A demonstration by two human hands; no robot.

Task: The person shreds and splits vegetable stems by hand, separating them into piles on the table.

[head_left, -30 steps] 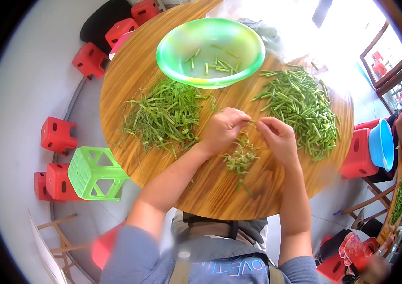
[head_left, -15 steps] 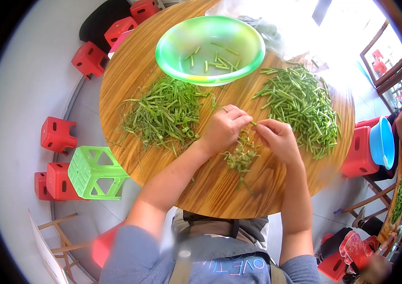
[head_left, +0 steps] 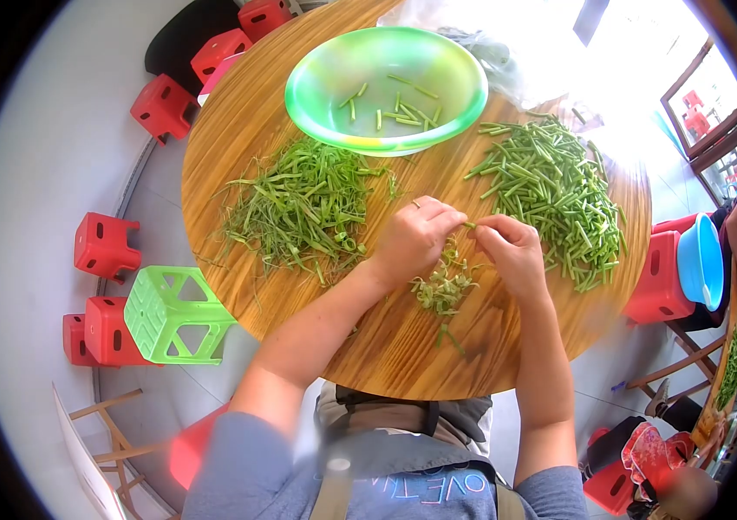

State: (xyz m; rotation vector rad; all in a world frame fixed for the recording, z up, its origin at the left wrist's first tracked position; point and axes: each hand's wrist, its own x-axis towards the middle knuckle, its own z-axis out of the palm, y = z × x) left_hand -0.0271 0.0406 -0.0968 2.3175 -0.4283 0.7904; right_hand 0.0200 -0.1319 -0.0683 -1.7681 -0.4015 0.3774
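Note:
A short green vegetable stem is pinched between my two hands over the middle of the table. My left hand grips one end of it, fingers closed, a ring showing on one finger. The other end is in the fingertips of my right hand. Below them lies a small heap of pale, curled peelings. Left of my left hand spreads a pile of leafy green scraps. To the right of my right hand is a large pile of cut green stems.
A green-and-white basin with several cut stems in it stands at the far side of the round wooden table. Clear plastic bags lie behind it. Stools stand at left; another person sits at lower right.
Both hands have shifted slightly, drawing a little nearer to me and to the right. The stem is still held between them; the piles look the same.

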